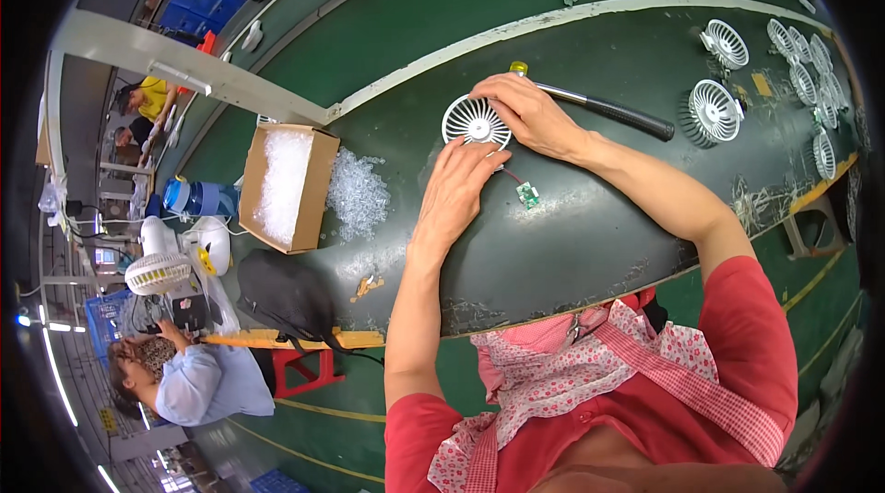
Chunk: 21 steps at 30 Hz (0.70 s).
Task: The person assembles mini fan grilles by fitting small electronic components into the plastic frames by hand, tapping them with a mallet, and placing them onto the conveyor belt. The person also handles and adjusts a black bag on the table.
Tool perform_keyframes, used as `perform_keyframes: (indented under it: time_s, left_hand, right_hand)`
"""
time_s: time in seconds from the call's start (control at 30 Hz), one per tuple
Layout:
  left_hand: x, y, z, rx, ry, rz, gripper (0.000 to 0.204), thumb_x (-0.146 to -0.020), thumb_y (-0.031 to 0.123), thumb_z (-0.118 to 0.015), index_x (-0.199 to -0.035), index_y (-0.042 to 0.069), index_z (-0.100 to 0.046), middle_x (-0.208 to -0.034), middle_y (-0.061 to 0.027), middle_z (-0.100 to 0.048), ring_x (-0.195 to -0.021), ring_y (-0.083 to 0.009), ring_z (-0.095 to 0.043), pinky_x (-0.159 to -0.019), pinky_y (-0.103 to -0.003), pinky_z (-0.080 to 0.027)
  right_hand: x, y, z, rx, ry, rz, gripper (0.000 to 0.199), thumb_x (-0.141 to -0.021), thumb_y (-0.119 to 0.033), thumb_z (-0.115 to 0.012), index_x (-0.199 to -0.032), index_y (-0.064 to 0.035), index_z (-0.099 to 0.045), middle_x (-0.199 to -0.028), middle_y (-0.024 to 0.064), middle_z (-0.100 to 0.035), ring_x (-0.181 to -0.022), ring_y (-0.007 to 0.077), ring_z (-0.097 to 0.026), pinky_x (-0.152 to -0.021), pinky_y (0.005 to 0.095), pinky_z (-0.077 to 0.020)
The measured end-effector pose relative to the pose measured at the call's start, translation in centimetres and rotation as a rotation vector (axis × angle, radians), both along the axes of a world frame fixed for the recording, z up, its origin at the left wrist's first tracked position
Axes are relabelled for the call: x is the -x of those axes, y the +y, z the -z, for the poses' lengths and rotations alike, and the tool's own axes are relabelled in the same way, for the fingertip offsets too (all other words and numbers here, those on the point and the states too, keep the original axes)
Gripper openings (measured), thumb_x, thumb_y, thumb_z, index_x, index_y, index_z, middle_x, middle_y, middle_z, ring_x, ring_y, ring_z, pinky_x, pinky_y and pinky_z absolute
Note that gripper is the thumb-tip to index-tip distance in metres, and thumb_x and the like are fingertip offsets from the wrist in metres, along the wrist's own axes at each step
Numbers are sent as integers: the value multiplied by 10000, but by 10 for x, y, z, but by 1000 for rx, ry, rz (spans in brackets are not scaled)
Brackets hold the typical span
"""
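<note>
A long dark green worktable (572, 244) with a pale stripe along it filled most of the view, curving with the lens. Beyond its left edge ran a green floor (341, 401) marked with yellow lines, where a red stool (304, 368) stood. Blue crates (198, 4) sat farther off, and strip lights (55, 373) glowed at the lower left rim.

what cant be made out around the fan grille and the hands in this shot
Head view only:
- White fan grille: its right edge is covered by the right hand, its lower edge by the left hand.
- Small green circuit board: parts too small to read; its wire disappears under the left hand.
- Hammer: head mostly hidden behind the right hand.
</note>
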State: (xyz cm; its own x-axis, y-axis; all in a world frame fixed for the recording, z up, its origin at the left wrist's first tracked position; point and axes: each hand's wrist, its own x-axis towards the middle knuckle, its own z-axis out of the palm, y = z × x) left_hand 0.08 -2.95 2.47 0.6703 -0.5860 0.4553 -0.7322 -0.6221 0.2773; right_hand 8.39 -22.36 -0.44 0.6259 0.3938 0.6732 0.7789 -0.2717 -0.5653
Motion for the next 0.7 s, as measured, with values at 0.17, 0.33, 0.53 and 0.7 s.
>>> perform_keyframes:
  time_s: [0.17,0.33,0.53,0.7]
  left_hand:
    - [1,6,15,-11,-113,-177,416,-804,-16,-643,-1194,129,-664,-1062,-63,-636,-962,-244,-607,-842,-375,-454]
    - [-4,10,16,77,-209,-320,516,-796,-40,-664,-1287,113,-623,-1008,-79,-625,-918,-245,-597,-800,-373,-445]
    - [-5,4,18,135,-218,-393,319,-768,-40,-702,-1057,61,-610,-980,-76,-622,-893,-266,-585,-786,-394,-442]
    - [-2,-1,16,81,-248,-471,225,-802,-15,-715,-994,54,-621,-918,-77,-626,-849,-280,-589,-781,-404,-441]
  right_hand:
    - [18,3,-7,-101,95,59,200,-957,-53,-584,-1155,-24,-578,-1161,145,-588,-1099,320,-574,-950,410,-455]
    - [35,6,-16,118,168,-19,184,-958,-207,-629,-998,-27,-629,-931,115,-654,-915,307,-602,-856,418,-434]
    - [39,14,-15,69,368,-125,151,-938,-150,-651,-986,-8,-638,-857,161,-663,-862,354,-642,-766,447,-484]
    - [45,17,-13,140,252,-103,125,-930,-113,-634,-964,7,-645,-834,176,-650,-817,376,-632,-738,461,-490]
